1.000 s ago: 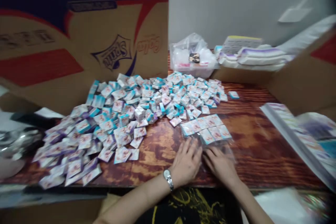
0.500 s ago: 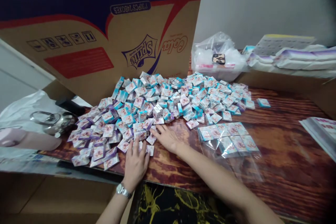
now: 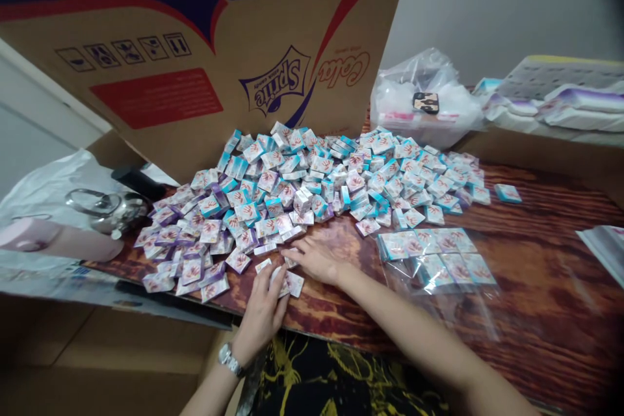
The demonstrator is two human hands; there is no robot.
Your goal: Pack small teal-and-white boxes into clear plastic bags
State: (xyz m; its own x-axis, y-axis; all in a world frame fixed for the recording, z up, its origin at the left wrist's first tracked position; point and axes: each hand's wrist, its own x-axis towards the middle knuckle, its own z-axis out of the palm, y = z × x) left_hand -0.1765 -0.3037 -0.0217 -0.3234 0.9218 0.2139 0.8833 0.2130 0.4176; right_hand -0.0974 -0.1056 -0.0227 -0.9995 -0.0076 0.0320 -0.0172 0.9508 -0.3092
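Head view:
1. The left hand [image 3: 267, 309] curls over small red-printed cartons [image 3: 295, 285] near the table's [image 3: 536, 260] near edge; I cannot tell whether it pinches one.
2. The right hand [image 3: 316, 260] reaches them, its pinch unclear.
3. Better gather gently, fingertips low, apart from the far pile [image 3: 322, 164].

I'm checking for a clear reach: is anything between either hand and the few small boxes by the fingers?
Nothing visible stands in the way. The left hand lies over some of these small boxes, and the right hand is at the one nearest it. The big pile lies beyond them, not between.
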